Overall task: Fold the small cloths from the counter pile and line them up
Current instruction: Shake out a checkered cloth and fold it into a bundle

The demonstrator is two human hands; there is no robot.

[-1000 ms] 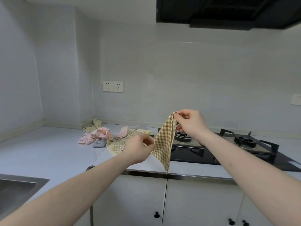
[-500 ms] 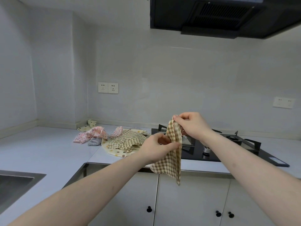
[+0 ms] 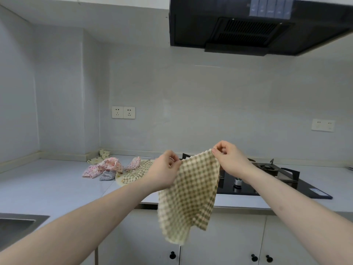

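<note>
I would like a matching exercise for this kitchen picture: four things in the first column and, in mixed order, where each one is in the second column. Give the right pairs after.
Things:
1. checked cloth
2. pink cloth
3. gas hob
4. sink

Places:
A. set in the counter at lower left
B. on the counter in the pile, near the corner
C. in the air, pinched by the left hand and the right hand
D. under the black hood, to the right

Pairs: 1-C, 2-B, 3-D, 4-A

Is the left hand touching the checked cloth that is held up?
Touching. The head view shows the left hand pinching one upper corner of the checked cloth, which hangs from it.
</note>
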